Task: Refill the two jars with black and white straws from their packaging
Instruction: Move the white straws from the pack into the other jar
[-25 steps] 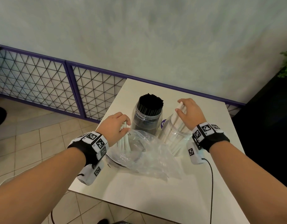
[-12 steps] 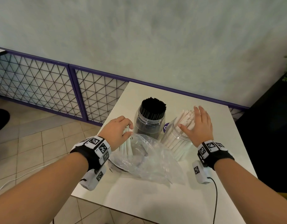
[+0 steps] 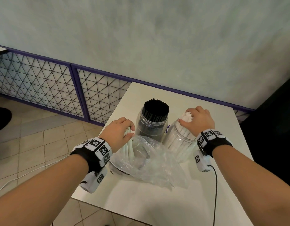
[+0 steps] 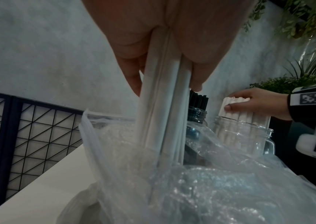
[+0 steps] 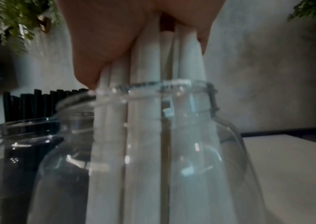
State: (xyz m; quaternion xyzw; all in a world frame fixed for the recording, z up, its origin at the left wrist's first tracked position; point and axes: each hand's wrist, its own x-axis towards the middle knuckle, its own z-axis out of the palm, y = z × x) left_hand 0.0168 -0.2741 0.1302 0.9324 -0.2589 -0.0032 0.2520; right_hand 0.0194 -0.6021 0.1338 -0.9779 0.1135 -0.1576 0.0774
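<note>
Left hand (image 3: 118,132) is wrapped round a small bundle of white straws (image 3: 128,148), fingers curled tight, the straws running down from the fist into the crumpled clear plastic bag (image 3: 150,162) right beneath it. From the left wrist view the straws (image 4: 163,106) slip out between the fingers and vanish into the bag (image 4: 201,189). Just past this hand, on its right, stands the jar of black straws (image 3: 153,123), packed full, tips showing above the rim. Over to the right hand (image 3: 198,121): it sits on top of the second jar (image 3: 178,144), fingers and thumb closed round the tops of the white straws in it (image 3: 187,115). The right wrist view shows those straws (image 5: 153,63) gripped under the palm and dropping straight through the jar's mouth (image 5: 153,86). Both jars stand side by side on the white desk (image 3: 157,206), the bag lying in front of them, between the two wrists.
</note>
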